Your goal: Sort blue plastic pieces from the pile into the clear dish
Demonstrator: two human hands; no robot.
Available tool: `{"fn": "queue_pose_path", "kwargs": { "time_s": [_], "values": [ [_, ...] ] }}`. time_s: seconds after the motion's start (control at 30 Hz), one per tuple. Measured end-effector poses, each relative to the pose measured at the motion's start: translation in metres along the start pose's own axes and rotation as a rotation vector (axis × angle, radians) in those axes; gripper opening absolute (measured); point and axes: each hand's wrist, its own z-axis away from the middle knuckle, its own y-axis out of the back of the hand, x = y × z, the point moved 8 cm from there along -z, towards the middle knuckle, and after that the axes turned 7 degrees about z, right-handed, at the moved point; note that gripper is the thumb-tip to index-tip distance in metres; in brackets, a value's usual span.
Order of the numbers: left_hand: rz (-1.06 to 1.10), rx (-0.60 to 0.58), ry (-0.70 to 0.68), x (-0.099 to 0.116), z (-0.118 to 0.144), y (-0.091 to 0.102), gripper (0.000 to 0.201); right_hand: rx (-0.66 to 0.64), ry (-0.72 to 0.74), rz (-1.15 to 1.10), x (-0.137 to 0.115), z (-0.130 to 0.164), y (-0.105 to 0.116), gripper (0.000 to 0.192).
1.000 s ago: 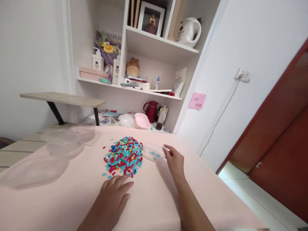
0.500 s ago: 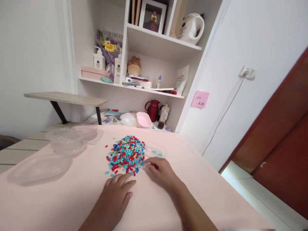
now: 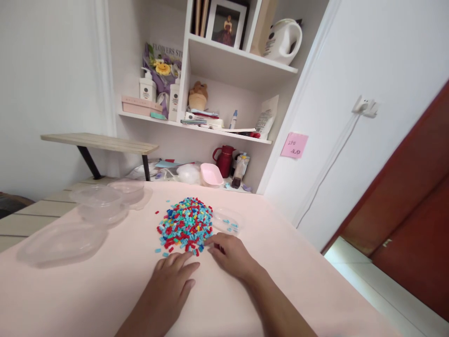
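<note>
We are sorting: our right hand [image 3: 229, 252] pinches at the bead pile [image 3: 185, 225] just ahead; left hand [image 3: 171, 285] rests open, flat. Next requires lifting one piece toward the dish [image 3: 229, 220] beyond.

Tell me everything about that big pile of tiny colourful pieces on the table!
The heap of tiny plastic-looking pieces mixes light blue, red, dark blue, yellow and green bits, each small and blocky. It lies loose in a low, roundish mound on the pale pink table, with a few strays scattered at its near left edge. The right hand has its fingertips at the pile's near right edge; the left hand rests flat just short of it. A small clear dish sits right beside it.
</note>
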Motion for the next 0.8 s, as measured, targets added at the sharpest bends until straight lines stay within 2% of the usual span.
{"fn": "queue_pose_path", "kwargs": {
  "time_s": [0.1,0.4,0.63,0.8],
  "values": [
    [0.000,-0.011,0.008,-0.0002,-0.0006,0.0001,0.039,0.003,-0.008,0.005,0.0005,0.0007,-0.0006,0.026],
    [0.025,-0.003,0.012,0.0011,-0.0007,0.0022,0.038,0.011,-0.031,0.016,0.0002,-0.0004,0.0016,0.041],
    [0.039,0.032,-0.021,0.0017,0.0002,0.0038,0.038,0.000,-0.035,0.018,0.0002,-0.0006,0.0005,0.028],
    [0.040,0.042,-0.026,0.0019,0.0005,0.0040,0.037,0.000,-0.036,0.016,0.0000,-0.0008,0.0008,0.039]
  ]
}}
